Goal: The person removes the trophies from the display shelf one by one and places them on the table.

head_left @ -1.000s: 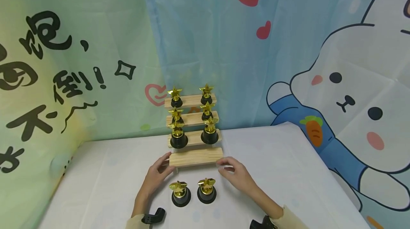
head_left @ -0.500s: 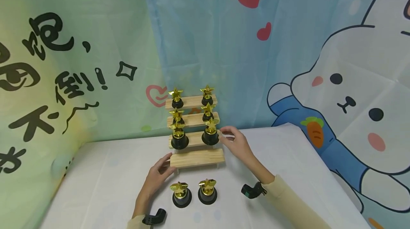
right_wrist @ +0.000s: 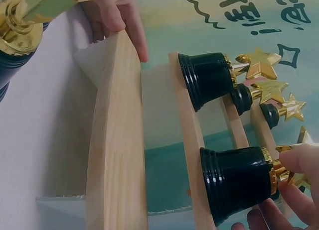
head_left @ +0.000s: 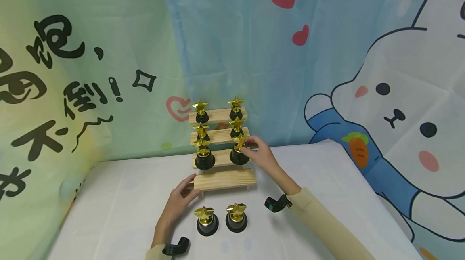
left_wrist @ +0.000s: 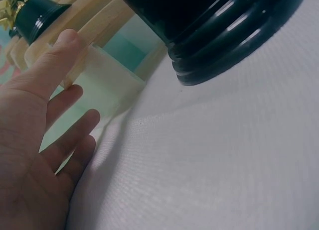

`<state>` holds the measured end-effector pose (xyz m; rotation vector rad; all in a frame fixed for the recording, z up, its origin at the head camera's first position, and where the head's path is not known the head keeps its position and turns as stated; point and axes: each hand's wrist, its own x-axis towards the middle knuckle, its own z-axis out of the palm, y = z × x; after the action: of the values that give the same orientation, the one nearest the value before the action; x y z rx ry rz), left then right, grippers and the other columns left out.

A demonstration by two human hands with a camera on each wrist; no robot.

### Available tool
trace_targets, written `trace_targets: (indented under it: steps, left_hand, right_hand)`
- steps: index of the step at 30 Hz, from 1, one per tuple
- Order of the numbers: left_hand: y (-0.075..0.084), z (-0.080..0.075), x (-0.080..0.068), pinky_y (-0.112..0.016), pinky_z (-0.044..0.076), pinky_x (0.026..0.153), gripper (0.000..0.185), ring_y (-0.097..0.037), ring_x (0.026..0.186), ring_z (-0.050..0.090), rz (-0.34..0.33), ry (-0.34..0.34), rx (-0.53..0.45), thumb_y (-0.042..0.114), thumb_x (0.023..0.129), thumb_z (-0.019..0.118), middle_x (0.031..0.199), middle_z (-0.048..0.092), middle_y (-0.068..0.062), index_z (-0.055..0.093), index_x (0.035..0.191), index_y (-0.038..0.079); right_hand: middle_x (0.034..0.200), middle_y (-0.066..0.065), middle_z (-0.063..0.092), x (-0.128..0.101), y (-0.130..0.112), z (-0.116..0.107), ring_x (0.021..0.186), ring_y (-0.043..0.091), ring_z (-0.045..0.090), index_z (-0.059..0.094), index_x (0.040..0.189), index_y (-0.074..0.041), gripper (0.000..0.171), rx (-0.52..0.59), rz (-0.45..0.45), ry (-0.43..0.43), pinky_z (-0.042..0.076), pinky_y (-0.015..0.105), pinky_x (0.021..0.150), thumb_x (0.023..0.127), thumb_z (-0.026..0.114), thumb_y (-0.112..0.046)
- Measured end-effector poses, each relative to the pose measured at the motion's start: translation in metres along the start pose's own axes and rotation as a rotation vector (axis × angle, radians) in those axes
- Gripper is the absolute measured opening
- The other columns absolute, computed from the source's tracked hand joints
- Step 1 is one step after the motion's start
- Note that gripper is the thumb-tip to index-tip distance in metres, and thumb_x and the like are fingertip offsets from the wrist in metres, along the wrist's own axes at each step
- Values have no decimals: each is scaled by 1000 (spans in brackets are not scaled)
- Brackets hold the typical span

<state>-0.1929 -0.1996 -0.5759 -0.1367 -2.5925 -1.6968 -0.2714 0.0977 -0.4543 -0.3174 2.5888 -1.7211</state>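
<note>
Trophies fill three upper steps; right hand pinches one trophy, left hand lies flat against the bare bottom step, two trophies wait on the table.

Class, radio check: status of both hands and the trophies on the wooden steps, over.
Right hand pinching star trophy on second step. Left hand open, fingertips against bottom step. Two loose trophies on table in front, clear of both hands.
</note>
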Motion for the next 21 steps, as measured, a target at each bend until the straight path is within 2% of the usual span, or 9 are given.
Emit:
trace_targets:
  steps: [7, 15, 21]
  left_hand:
    - [-1, 0, -1, -33, 51, 100, 65, -22, 121, 61, 2, 4, 1, 37, 84, 74, 142, 55, -1, 50, 142, 19]
    - [-1, 1, -1, -35, 52, 100, 65, -24, 120, 61, 1, 6, -2, 37, 84, 74, 142, 55, -2, 50, 142, 17]
    - [-1, 1, 0, -33, 52, 99, 64, -23, 120, 61, 8, 6, -5, 36, 84, 74, 142, 55, -2, 51, 142, 18]
  right_hand:
    - [125, 16, 60, 4, 2, 3, 121, 32, 55, 61, 116, -6, 31, -13, 33, -16, 49, 47, 101, 92, 67, -25]
    - [122, 15, 63, 4, 0, 3, 119, 31, 56, 63, 115, -7, 31, -10, 60, -16, 52, 44, 90, 90, 67, -25]
    - [120, 16, 63, 4, 0, 5, 117, 31, 57, 63, 113, -5, 28, -9, 46, -1, 52, 45, 96, 91, 67, -22]
